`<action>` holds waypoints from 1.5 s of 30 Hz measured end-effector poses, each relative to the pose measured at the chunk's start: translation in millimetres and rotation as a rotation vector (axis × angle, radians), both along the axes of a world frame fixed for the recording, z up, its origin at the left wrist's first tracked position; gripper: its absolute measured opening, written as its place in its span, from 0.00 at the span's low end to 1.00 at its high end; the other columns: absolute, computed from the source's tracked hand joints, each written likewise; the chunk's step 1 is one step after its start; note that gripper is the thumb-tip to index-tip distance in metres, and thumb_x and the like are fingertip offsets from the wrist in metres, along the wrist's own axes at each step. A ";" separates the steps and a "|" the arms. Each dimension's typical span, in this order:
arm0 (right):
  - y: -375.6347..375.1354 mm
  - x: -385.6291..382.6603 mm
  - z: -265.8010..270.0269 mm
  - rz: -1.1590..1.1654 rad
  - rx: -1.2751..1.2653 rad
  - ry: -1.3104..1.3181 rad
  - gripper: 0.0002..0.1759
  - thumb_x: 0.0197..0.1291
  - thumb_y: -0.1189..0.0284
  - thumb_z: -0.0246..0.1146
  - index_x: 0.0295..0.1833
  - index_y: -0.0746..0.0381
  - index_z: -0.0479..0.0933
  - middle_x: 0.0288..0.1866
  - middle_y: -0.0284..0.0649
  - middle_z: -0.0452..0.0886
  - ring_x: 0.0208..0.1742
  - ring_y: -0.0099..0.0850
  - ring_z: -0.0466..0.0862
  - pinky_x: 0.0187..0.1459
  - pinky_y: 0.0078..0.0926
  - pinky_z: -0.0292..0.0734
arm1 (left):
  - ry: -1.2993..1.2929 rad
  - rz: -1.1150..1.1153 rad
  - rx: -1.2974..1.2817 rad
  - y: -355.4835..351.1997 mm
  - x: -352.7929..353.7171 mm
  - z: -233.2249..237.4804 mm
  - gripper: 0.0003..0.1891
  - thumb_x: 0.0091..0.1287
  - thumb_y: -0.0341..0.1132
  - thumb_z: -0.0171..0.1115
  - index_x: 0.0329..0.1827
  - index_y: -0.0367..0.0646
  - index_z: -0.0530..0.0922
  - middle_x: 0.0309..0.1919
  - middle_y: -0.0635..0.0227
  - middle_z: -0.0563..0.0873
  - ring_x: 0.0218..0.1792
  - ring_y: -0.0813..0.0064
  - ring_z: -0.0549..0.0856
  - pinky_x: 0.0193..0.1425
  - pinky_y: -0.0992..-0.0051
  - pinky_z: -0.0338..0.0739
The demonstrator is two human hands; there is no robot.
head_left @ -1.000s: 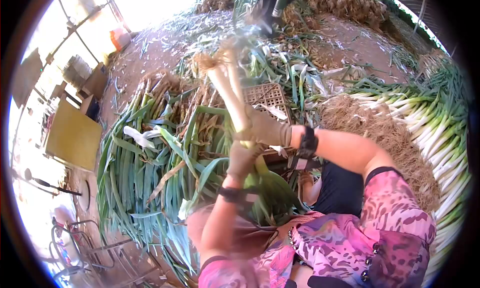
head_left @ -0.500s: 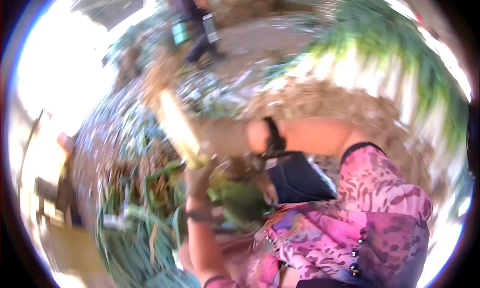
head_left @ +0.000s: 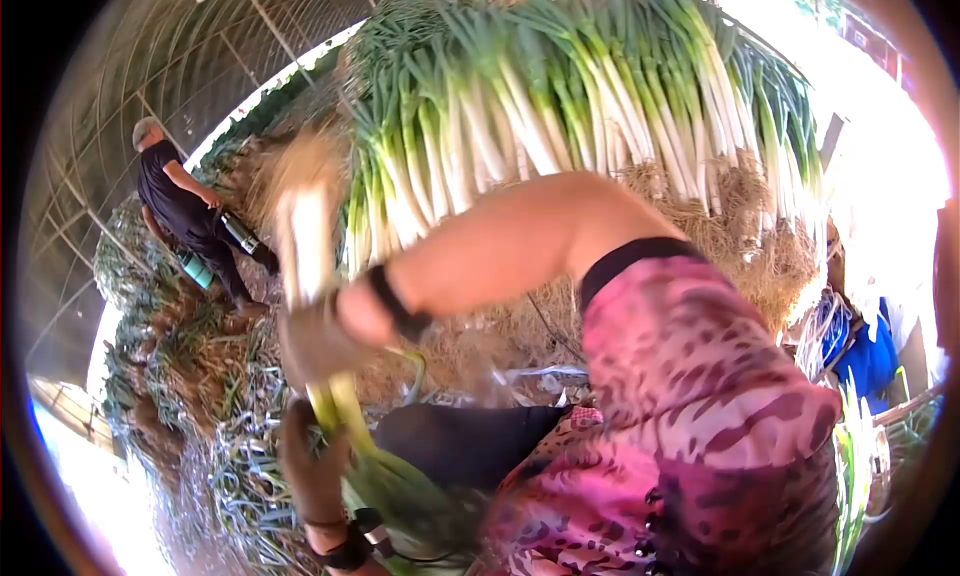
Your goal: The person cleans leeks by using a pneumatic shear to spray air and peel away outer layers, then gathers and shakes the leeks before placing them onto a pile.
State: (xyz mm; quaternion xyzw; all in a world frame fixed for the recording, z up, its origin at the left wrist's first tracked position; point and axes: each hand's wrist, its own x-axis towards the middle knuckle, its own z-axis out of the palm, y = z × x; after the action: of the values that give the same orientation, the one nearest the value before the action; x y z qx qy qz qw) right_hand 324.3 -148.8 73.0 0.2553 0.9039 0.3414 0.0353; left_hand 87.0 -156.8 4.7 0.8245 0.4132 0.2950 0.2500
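A bundle of long green onions [head_left: 338, 404] stands nearly upright in front of me, roots on top and green leaves trailing down. My right hand [head_left: 318, 341], gloved and blurred, is closed around the pale stalks. Below it, my gloved left hand [head_left: 314, 464] is at the green part, with the stalk between fingers and thumb. The bundle's root end [head_left: 305, 166] is smeared by motion. The green leaves [head_left: 415, 501] hang down beside my dark-clad knee [head_left: 465, 441].
A big stack of green onions [head_left: 540, 116] stands behind my right arm, with hanging roots [head_left: 770, 266]. Loose leaves [head_left: 245, 436] litter the ground at left. Another person [head_left: 190, 211] in dark clothes is at the far left. A blue bag-like item [head_left: 868, 361] lies at right.
My view has swung right, bringing the onion stack to the centre and the other person to the left. My right hand has moved higher, onto the pale stalks of the bundle.
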 end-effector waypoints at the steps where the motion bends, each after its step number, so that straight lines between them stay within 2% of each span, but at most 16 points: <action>1: -8.5 41.7 19.3 -0.246 -0.018 0.080 0.09 0.60 0.69 0.68 0.42 0.61 0.79 0.27 0.37 0.81 0.29 0.32 0.85 0.27 0.28 0.83 | -0.126 -0.028 0.231 0.4 4.3 10.3 0.30 0.65 0.28 0.68 0.71 0.35 0.72 0.66 0.53 0.78 0.67 0.65 0.76 0.72 0.65 0.69; 3: -47.4 127.4 64.6 -0.458 -0.083 0.502 0.09 0.63 0.68 0.68 0.46 0.56 0.78 0.31 0.35 0.82 0.30 0.30 0.85 0.30 0.25 0.84 | -0.156 0.081 0.482 4.0 3.3 36.1 0.31 0.68 0.29 0.65 0.75 0.37 0.68 0.71 0.54 0.75 0.72 0.61 0.73 0.76 0.64 0.65; 6: -109.7 267.8 91.9 -0.778 0.207 1.030 0.19 0.59 0.62 0.70 0.57 0.50 0.81 0.41 0.38 0.89 0.43 0.35 0.89 0.42 0.33 0.85 | -0.123 0.149 0.559 24.5 -16.5 50.2 0.31 0.67 0.25 0.63 0.75 0.34 0.68 0.71 0.53 0.75 0.73 0.58 0.71 0.78 0.61 0.62; 7: -147.3 304.4 98.2 -0.926 0.318 1.025 0.25 0.60 0.60 0.69 0.62 0.50 0.78 0.45 0.41 0.89 0.47 0.37 0.89 0.45 0.36 0.84 | -0.153 0.203 0.467 25.9 -15.8 50.0 0.28 0.73 0.36 0.63 0.74 0.36 0.70 0.73 0.55 0.73 0.74 0.61 0.70 0.76 0.64 0.63; 11: -278.6 473.3 101.3 -1.405 0.687 1.063 0.30 0.61 0.55 0.66 0.66 0.56 0.75 0.51 0.50 0.87 0.54 0.45 0.87 0.51 0.44 0.82 | 0.193 0.402 0.698 96.1 -50.9 21.3 0.24 0.73 0.35 0.62 0.70 0.36 0.74 0.64 0.57 0.81 0.64 0.65 0.77 0.68 0.66 0.71; 15: -421.0 631.4 28.0 -1.812 0.907 1.135 0.32 0.62 0.51 0.63 0.64 0.63 0.75 0.53 0.56 0.86 0.57 0.52 0.85 0.55 0.49 0.80 | 0.111 0.386 0.411 90.6 -12.2 -1.8 0.22 0.72 0.35 0.63 0.66 0.36 0.76 0.60 0.58 0.82 0.61 0.67 0.78 0.65 0.67 0.72; 17: -478.1 663.2 -50.0 -2.058 0.869 1.224 0.37 0.67 0.57 0.57 0.76 0.63 0.61 0.62 0.58 0.82 0.63 0.56 0.81 0.64 0.48 0.75 | 0.101 0.370 0.293 89.4 12.1 -20.5 0.21 0.71 0.35 0.63 0.65 0.36 0.77 0.58 0.59 0.83 0.59 0.68 0.79 0.64 0.67 0.72; 21: -534.7 728.3 -234.8 -2.532 0.986 1.172 0.31 0.73 0.66 0.45 0.77 0.69 0.60 0.68 0.55 0.78 0.69 0.49 0.79 0.73 0.42 0.67 | 0.083 0.319 0.064 88.2 52.4 -58.8 0.19 0.71 0.34 0.64 0.62 0.36 0.78 0.55 0.60 0.84 0.55 0.69 0.80 0.61 0.68 0.74; 22: -540.1 753.4 -216.1 -2.537 0.865 1.532 0.27 0.75 0.65 0.42 0.73 0.66 0.66 0.69 0.53 0.78 0.69 0.50 0.78 0.72 0.46 0.68 | 0.089 0.308 0.016 88.2 58.8 -66.7 0.18 0.70 0.34 0.64 0.61 0.36 0.79 0.54 0.61 0.84 0.54 0.70 0.80 0.60 0.68 0.74; 26: -554.4 742.8 -219.8 -2.677 0.415 1.097 0.27 0.75 0.67 0.42 0.72 0.70 0.66 0.66 0.54 0.80 0.66 0.47 0.81 0.68 0.48 0.71 | 0.079 0.266 -0.115 90.5 72.4 -91.2 0.17 0.70 0.34 0.64 0.58 0.35 0.80 0.50 0.62 0.86 0.51 0.71 0.81 0.57 0.69 0.75; 29: -548.4 730.5 -212.6 -2.678 0.290 0.977 0.25 0.75 0.66 0.48 0.69 0.71 0.70 0.63 0.56 0.81 0.66 0.47 0.81 0.68 0.48 0.71 | 0.055 0.239 -0.173 94.9 68.6 -103.8 0.15 0.69 0.34 0.65 0.55 0.35 0.82 0.47 0.63 0.87 0.48 0.73 0.82 0.55 0.69 0.76; 31: -524.8 695.7 -181.6 -2.468 -0.409 0.222 0.24 0.75 0.66 0.50 0.67 0.72 0.71 0.63 0.55 0.80 0.65 0.47 0.81 0.68 0.45 0.72 | 0.033 0.217 -0.199 99.0 54.4 -114.9 0.14 0.69 0.34 0.65 0.54 0.35 0.83 0.45 0.64 0.87 0.46 0.73 0.82 0.53 0.70 0.77; 35: -496.1 666.0 -169.1 -2.391 0.100 0.587 0.24 0.74 0.63 0.52 0.67 0.68 0.72 0.64 0.52 0.80 0.65 0.45 0.81 0.68 0.44 0.72 | 0.105 0.195 -0.249 100.0 9.0 -150.8 0.13 0.68 0.32 0.64 0.52 0.35 0.84 0.42 0.65 0.89 0.43 0.74 0.83 0.50 0.70 0.78; 39: -433.3 632.0 -142.2 -1.928 0.421 0.999 0.25 0.73 0.60 0.54 0.66 0.65 0.74 0.65 0.50 0.80 0.65 0.42 0.81 0.68 0.42 0.73 | 0.178 0.355 -0.267 61.5 -46.2 -200.5 0.14 0.69 0.41 0.65 0.48 0.38 0.86 0.40 0.66 0.90 0.42 0.73 0.84 0.49 0.70 0.78; 42: -347.9 574.0 -110.5 -1.506 0.350 1.263 0.25 0.72 0.57 0.56 0.66 0.62 0.76 0.65 0.47 0.80 0.65 0.41 0.81 0.68 0.40 0.73 | 0.261 0.563 -0.699 63.8 -136.6 -386.9 0.20 0.67 0.46 0.66 0.56 0.43 0.82 0.46 0.65 0.89 0.46 0.66 0.86 0.53 0.67 0.79; 45: -230.9 478.0 -88.9 -1.117 0.042 1.462 0.26 0.72 0.55 0.57 0.66 0.59 0.77 0.66 0.45 0.80 0.65 0.39 0.81 0.68 0.39 0.73 | 0.187 0.613 -1.133 24.0 -121.0 -493.4 0.25 0.69 0.47 0.64 0.67 0.49 0.76 0.56 0.67 0.87 0.51 0.64 0.87 0.60 0.67 0.79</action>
State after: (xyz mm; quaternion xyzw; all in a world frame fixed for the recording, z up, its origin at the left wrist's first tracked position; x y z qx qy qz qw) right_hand 802.4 -379.7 -15.9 0.8077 0.4400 0.0447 -0.3898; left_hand -34.0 -132.8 -488.7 0.4319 0.7414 0.0165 0.5134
